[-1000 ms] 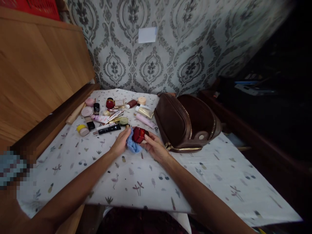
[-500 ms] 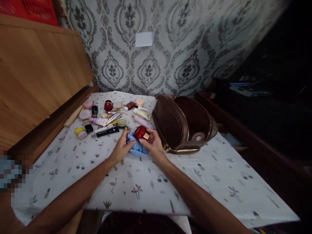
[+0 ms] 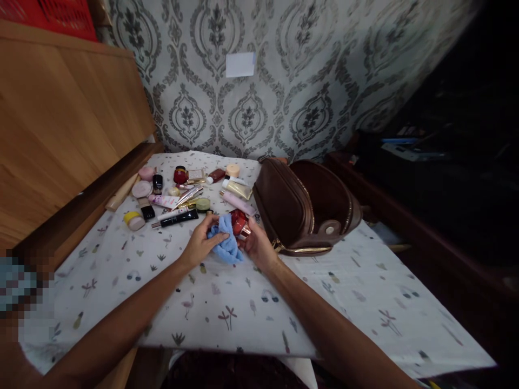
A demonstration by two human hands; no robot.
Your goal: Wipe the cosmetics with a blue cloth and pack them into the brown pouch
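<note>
My left hand [image 3: 201, 241] grips a crumpled blue cloth [image 3: 227, 246], its thumb lying across the front of the fabric. The cloth presses against a shiny red bottle [image 3: 240, 222] with a gold-coloured band, which my right hand [image 3: 259, 246] holds from the right side. Cloth and fingers cover part of the bottle. Both hands are raised over the front middle of the cosmetics. Just right of my right hand stands a brown leather bag [image 3: 284, 210], its zipped top gaping open.
Several cosmetics spread over the patterned tablecloth [image 3: 227, 302]: a black tube [image 3: 178, 218], a pink tube [image 3: 237, 203], a cream tube [image 3: 237, 189], a dark red jar [image 3: 180, 174] and a yellow-lidded jar [image 3: 133, 220]. A wooden cabinet [image 3: 73, 102] borders the left; a patterned wall stands behind.
The blue cloth has moved up and over the left side of the red bottle, covering more of it. The bottle has turned in my right hand, whose fingers have shifted lower.
</note>
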